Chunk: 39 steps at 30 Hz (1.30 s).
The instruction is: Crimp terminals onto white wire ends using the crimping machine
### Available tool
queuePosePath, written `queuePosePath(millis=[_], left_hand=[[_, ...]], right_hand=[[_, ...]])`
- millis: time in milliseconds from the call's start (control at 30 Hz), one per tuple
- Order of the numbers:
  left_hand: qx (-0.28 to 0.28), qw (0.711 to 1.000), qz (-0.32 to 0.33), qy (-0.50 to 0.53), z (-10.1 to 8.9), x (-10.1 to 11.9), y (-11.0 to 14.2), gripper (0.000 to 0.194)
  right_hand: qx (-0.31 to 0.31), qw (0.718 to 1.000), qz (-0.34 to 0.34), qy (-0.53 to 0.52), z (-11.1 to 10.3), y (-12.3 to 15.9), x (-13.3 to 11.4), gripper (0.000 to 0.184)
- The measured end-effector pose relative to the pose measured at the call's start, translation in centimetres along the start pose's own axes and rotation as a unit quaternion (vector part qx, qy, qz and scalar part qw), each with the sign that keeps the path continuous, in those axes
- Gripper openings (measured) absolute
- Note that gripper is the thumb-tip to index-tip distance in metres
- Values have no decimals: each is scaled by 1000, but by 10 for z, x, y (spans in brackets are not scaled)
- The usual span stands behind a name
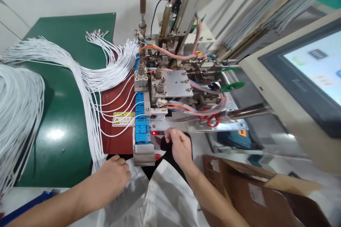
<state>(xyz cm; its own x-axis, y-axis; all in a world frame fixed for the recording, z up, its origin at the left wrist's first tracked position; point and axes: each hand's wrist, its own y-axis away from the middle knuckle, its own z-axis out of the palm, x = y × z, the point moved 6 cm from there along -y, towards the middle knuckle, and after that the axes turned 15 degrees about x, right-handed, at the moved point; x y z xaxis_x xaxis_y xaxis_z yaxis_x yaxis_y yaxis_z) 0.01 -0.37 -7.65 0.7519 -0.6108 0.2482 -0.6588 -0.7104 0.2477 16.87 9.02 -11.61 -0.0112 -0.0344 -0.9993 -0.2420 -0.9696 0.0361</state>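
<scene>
My left hand [115,173] is curled, knuckles up, at the lower end of a bundle of white cables [89,120]. Its fingertips are hidden, so whatever it may grip does not show. My right hand [179,145] is closed, thumb against the bent fingers, just right of the blue clamp blocks [143,128]; I cannot make out anything in it. Several single white cables run from the bundle across a red-brown plate [117,145] into the row of blue blocks. A curved metal guard [144,154] sits at the near end of that row.
The metal machine [173,83] with orange and clear hoses fills the middle. A screen panel [306,64] juts in at right, above a cardboard box [239,188]. More white cables [20,113] lie on the green table [61,152]. A warning label [123,119] is on the plate.
</scene>
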Motion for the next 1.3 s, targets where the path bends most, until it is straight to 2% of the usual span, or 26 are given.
queuePosePath(millis=[67,133,267,333,400,433,500,600,667,767,867,933,1067,1133,1200,1300], left_hand=[[-18,999,-9,-41,6,-4,3,31],[-2,1000,-8,-16,4,-5,4,32],[109,983,-13,149,-24,-1,-11,28],[210,953,-57,212,-40,-6,-22,27],[316,905,-125,254,-49,-15,-30,24],[358,881,-156,266,-50,-19,-32,22],[401,851,-198,276,-48,-22,-37,19],[399,843,-218,288,-41,-19,-44,22],[382,838,-225,319,-37,-17,-49,27],[362,820,-237,375,-35,-16,-54,23],[373,788,-264,413,-36,-20,-55,20],[389,762,-286,431,-35,-23,-54,17],[405,737,-304,448,-29,-25,-53,14],[404,728,-312,458,-25,-26,-53,13],[397,713,-328,476,-19,-26,-53,13],[394,679,-350,510,-12,-24,-53,14]], right_hand=[[7,1000,10,-8,-3,0,1,41],[15,1000,20,-16,-6,1,3,41],[15,999,24,-35,-7,7,4,39],[4,998,15,-61,-5,13,1,36],[0,995,3,-97,-5,20,-4,35],[3,993,-3,-115,-5,22,-8,35],[25,992,-17,-121,-8,25,-16,31],[38,998,-41,-41,-8,22,-30,16],[6,998,-64,14,-2,19,-39,12],[-35,997,-68,22,8,18,-43,12],[18,999,-32,-4,7,21,-36,16],[53,998,-32,-8,6,25,-32,17],[53,993,-104,25,10,31,-36,7],[58,991,-118,38,11,31,-39,8],[61,992,-105,38,12,30,-39,8],[59,997,-50,8,15,29,-34,9]])
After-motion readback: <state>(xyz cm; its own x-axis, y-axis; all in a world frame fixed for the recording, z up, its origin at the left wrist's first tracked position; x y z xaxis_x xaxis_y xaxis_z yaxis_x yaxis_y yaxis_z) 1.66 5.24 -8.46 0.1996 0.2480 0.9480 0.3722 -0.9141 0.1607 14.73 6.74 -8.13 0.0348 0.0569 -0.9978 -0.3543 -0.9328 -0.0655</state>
